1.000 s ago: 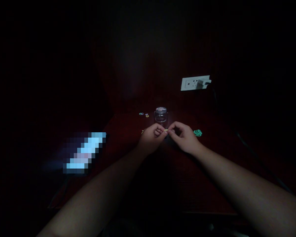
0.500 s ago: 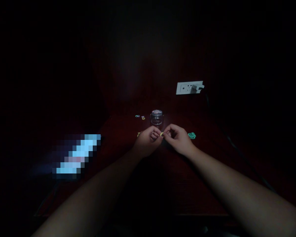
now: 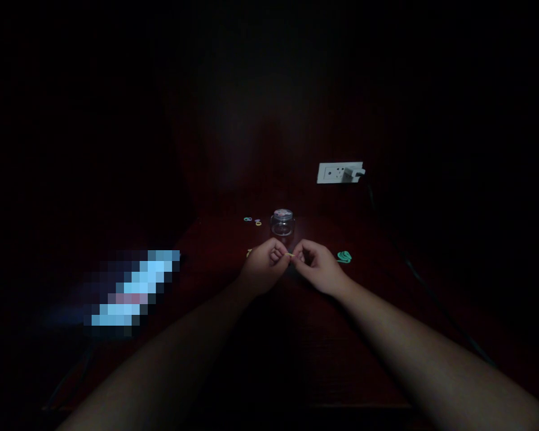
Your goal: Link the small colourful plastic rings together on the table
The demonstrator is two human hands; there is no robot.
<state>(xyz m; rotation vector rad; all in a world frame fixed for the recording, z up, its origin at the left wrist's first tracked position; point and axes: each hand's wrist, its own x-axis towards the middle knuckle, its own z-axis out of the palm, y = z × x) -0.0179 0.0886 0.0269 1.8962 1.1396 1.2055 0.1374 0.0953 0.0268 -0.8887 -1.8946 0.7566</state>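
My left hand and my right hand meet over the dark red table. Both are closed in a pinch on one small yellow band, which shows as a thin strip between the fingertips. Just behind the hands stands a clear glass jar with a patterned lid on. To the right of my right hand lies a bunch of green bands or cord. A bit of something yellow peeks out beside my left hand, mostly hidden by it.
Several small coloured rings lie at the back, left of the jar. A glowing, pixelated screen is at the left. On the back wall is a white socket with a plug in it. A dark cable runs along the right.
The yellow band looks thinner and longer between the fingertips than before. Both hands stay pinched together. The view has shifted, so everything sits slightly lower and more to the left.
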